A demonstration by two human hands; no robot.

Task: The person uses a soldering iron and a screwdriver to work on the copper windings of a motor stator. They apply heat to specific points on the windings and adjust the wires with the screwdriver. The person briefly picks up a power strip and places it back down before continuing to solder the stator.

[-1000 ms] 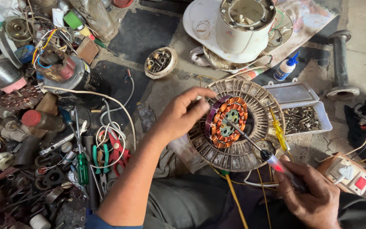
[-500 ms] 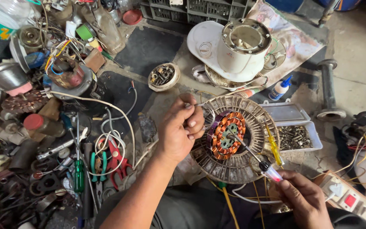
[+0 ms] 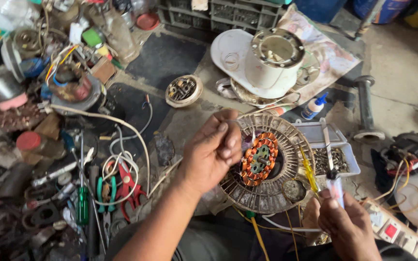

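Copper coils, orange around a green core, mark the stator (image 3: 259,159) seated in the middle of a round slotted fan-motor housing (image 3: 267,164), which lies just in front of the person's lap. Since half a second ago the right hand (image 3: 347,227) has drawn the soldering iron (image 3: 331,166) off the coils; its tip now points up and away over the tray of screws (image 3: 332,154), the fingers wrapped tight round the handle. The left hand (image 3: 212,152) has stayed at the housing's left rim, fingertips pinched together over the windings; whether they grip a wire I cannot tell. Thin yellow leads trail from the housing toward the knees. On the left, pliers (image 3: 105,191), red scissors (image 3: 130,186) and a green screwdriver (image 3: 82,205) crowd close. On the right sits a power strip (image 3: 395,232). Farther off, a white fan body (image 3: 267,63) leaves only a narrow strip of bare floor beyond the housing.
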